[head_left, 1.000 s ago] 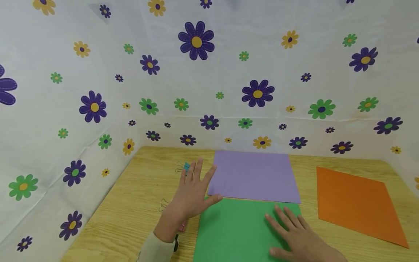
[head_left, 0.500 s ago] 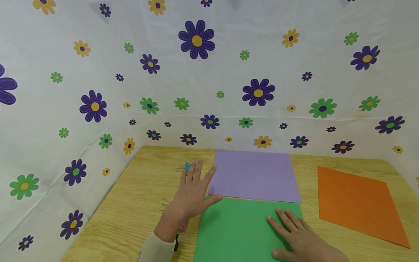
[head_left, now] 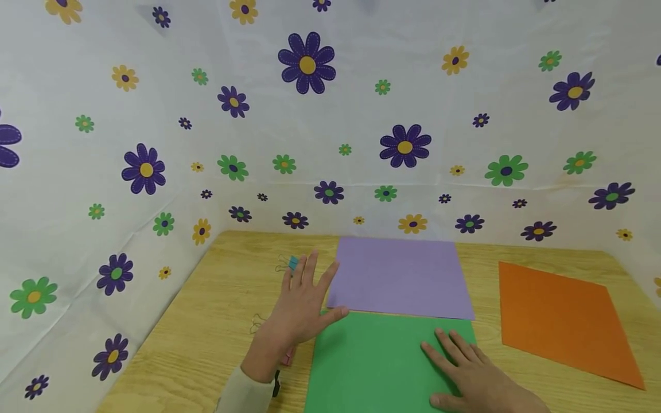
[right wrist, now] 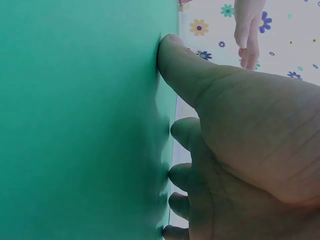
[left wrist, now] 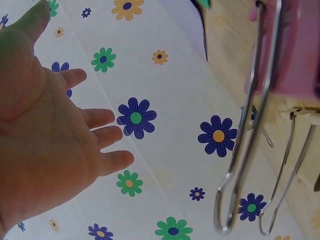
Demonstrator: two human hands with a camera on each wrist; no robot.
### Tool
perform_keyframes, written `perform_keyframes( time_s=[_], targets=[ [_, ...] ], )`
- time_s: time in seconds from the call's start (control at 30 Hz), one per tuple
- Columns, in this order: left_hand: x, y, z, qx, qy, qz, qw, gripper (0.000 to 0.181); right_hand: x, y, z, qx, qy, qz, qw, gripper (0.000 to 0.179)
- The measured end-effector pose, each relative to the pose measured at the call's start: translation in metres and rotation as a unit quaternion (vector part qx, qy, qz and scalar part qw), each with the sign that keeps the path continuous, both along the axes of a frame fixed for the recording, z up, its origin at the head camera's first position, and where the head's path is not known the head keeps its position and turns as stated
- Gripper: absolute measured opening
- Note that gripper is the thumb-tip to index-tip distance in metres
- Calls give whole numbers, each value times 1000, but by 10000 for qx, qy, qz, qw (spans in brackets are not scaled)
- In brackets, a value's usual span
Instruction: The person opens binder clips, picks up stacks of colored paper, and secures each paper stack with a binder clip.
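Left hand [head_left: 296, 312] spread wide, unclenched — hovering over the table [head_left: 201, 310] left of centre, right hand [head_left: 475, 376] splayed, ungrasping, touching the green sheet [head_left: 372, 364] at near centre — purple sheet [head_left: 400, 278] just beyond

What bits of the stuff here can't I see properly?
Green paper sheet: head view, its near edge is cut off by the picture's bottom.
Blue binder clip: head view, partly hidden behind the left hand.
Pink binder clip: head view, partly hidden by that hand's wrist; left wrist view, cut off by the right edge.
Right hand: right wrist view, its lowest finger runs off the bottom.
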State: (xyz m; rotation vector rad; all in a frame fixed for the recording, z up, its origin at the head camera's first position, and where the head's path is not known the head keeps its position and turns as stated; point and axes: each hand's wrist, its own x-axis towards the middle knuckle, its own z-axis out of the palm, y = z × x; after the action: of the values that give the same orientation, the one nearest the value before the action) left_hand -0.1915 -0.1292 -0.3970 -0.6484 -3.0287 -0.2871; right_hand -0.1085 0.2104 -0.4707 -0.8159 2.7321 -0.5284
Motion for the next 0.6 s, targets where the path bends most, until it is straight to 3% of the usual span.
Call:
perform_keyframes(
  time_s=[0.3,0.6],
  targets=[
    [1,-2,-1,89,-75,22,9999,83,2,-3,4,65,-368,-137,9992,89],
    [1,-5,0,6,-37,50,10000,85,4,-4,9,84,-415,-225,9989,89]
  ],
)
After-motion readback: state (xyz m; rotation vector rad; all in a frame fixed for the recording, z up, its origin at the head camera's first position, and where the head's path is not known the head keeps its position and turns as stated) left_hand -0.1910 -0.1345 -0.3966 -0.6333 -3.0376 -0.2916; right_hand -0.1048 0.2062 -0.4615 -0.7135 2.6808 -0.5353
